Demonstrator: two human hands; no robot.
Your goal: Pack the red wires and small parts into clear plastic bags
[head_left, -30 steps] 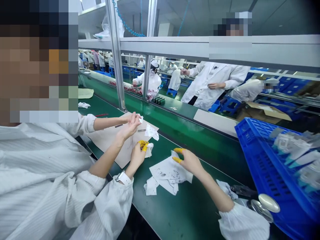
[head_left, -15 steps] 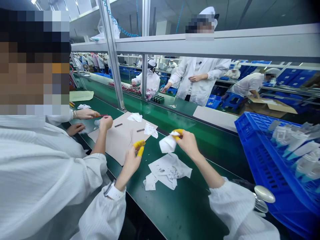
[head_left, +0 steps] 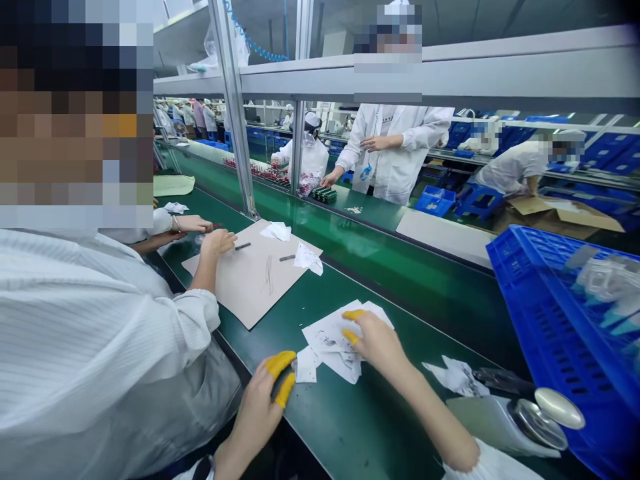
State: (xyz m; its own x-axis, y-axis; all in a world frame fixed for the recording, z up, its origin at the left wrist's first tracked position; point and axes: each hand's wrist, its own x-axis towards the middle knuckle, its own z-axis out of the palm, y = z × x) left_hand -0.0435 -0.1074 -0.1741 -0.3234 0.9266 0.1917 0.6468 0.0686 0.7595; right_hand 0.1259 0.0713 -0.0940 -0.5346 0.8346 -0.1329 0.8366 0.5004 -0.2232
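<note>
My right hand (head_left: 379, 339) is over a pile of white wipes (head_left: 327, 333) with dark smudges on the green work surface. Its thumb and forefinger, in yellow finger cots, are spread apart against the top wipe. My left hand (head_left: 263, 393) is near the bench's front edge, its yellow-cotted thumb and forefinger apart. Those fingertips are close beside a small folded wipe (head_left: 307, 367) at the pile's left side; whether they touch it, I cannot tell.
A sheet of brown cardboard (head_left: 250, 287) carries thin wires, dark strips and wipes. A co-worker's hand (head_left: 216, 243) works at its left edge. On the right are a crumpled wipe (head_left: 457, 377), a pump-top bottle (head_left: 493, 420) and a blue crate (head_left: 540, 320) of clear, blue-tipped parts.
My right hand has lowered the wipe it held onto the pile and its fingers have spread. My left hand has come down and nearer, beside the small folded wipe.
</note>
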